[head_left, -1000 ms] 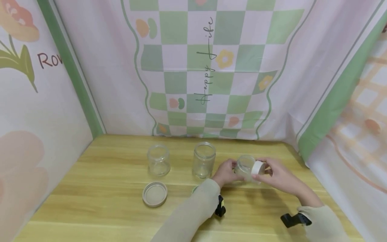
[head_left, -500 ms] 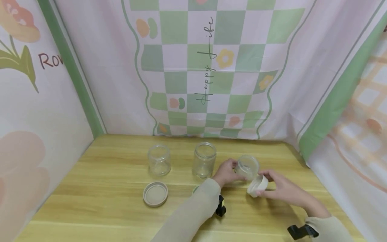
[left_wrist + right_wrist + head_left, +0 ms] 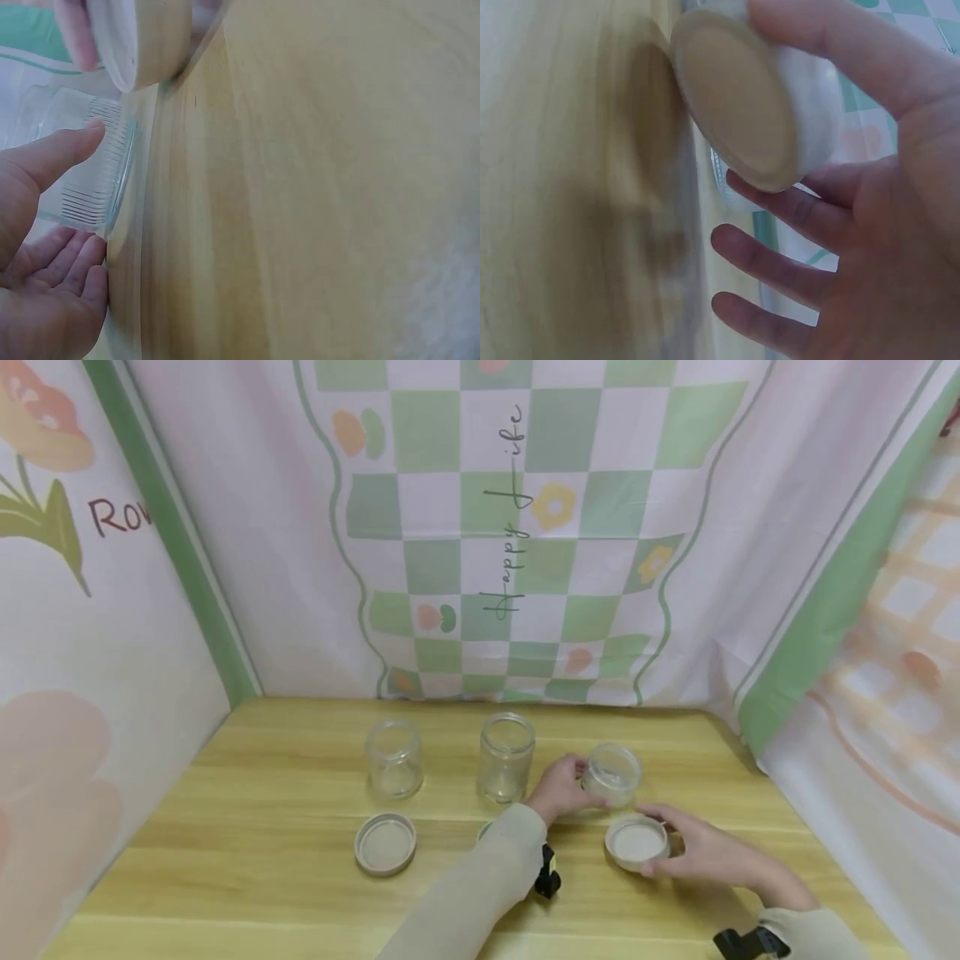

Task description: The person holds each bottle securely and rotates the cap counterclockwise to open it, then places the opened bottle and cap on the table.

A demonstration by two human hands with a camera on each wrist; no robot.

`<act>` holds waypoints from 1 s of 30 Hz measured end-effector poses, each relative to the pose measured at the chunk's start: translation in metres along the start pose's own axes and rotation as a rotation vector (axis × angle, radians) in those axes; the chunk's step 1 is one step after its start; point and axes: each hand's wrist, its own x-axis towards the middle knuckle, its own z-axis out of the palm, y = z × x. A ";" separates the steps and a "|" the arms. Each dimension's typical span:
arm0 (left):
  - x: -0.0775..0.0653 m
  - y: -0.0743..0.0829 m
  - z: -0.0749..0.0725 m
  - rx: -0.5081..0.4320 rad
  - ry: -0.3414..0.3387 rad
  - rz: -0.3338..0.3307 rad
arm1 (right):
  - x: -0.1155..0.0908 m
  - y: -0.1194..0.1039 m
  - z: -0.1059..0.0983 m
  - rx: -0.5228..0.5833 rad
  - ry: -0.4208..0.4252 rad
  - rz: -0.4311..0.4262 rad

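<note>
A short clear glass jar [image 3: 618, 777] stands uncapped at the right of the table. My left hand [image 3: 558, 789] holds it from its left side, thumb against the ribbed wall in the left wrist view. Just in front of the jar, my right hand [image 3: 708, 852] pinches a pale jar lid [image 3: 636, 842] by its edge, with the hollow side facing up. In the right wrist view the lid's flat beige top [image 3: 735, 105] faces down toward the wood, with its shadow beside it; the other fingers [image 3: 769, 262] are spread apart.
Two more uncapped glass jars stand to the left: a tall one [image 3: 507, 760] and a shorter one [image 3: 395, 760]. A beige lid [image 3: 386, 844] lies upturned before the shorter one. A green-edged object [image 3: 484, 831] is mostly hidden behind my left sleeve. Curtains surround the wooden table [image 3: 247, 860].
My right hand has drawn the lid away from the jar's mouth, toward me and down, turning its hollow side up. The left hand and its jar have stayed nearly still.
</note>
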 end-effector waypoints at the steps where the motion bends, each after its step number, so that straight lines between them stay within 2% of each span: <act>1: 0.000 0.000 0.000 -0.002 0.001 -0.003 | 0.000 0.001 0.001 -0.002 -0.010 -0.004; 5: 0.001 -0.001 0.000 0.002 0.005 -0.005 | 0.001 0.006 0.005 -0.046 -0.032 -0.042; 11: 0.001 -0.001 0.001 0.021 0.006 -0.001 | 0.001 0.009 0.011 -0.145 0.025 -0.074; 19: 0.001 0.000 0.001 0.036 0.005 0.012 | 0.001 0.010 0.014 -0.210 0.079 -0.109; 24: 0.000 0.000 0.001 0.018 -0.001 0.018 | 0.000 0.006 0.011 -0.179 0.054 -0.070; 30: -0.003 0.001 -0.003 -0.058 -0.040 0.030 | 0.001 -0.002 0.007 -0.056 0.036 -0.002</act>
